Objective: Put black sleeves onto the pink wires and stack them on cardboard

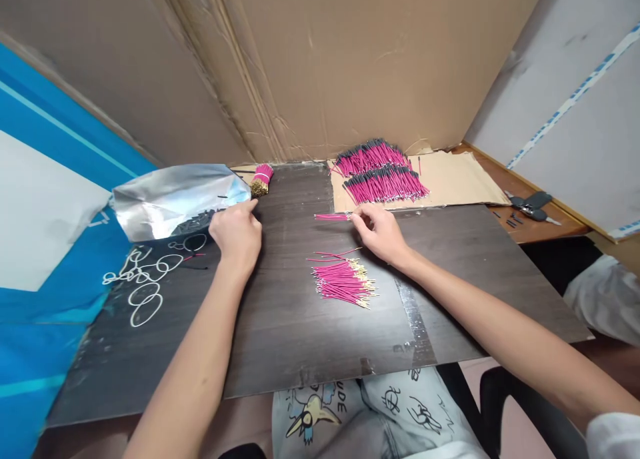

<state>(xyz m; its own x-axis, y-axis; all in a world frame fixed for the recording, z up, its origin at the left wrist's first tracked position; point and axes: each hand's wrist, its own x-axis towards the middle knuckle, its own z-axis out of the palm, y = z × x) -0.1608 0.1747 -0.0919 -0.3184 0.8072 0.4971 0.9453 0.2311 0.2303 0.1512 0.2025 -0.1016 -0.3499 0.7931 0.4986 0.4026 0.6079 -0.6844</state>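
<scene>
My left hand (237, 238) is at the mouth of a silver foil bag (165, 196), beside the small black sleeves (195, 221) lying in it. Its back faces me and the fingers curl down out of sight, so I cannot see whether they hold anything. My right hand (379, 232) is closed, thumb against fingers, on the ends of a few thin pink wires (331, 217) pointing left. Just below it on the dark board lies a loose pile of pink wires (343, 280) with gold-coloured ends, two or three lying apart above the rest.
Pink wires with black sleeves (383, 172) are heaped on cardboard at the back. A tied bundle of pink wires (262, 179) stands beside the bag. Rubber bands (145, 279) lie at left, cutters (533, 206) at right. Another person's sleeve (603, 299) shows at the right edge.
</scene>
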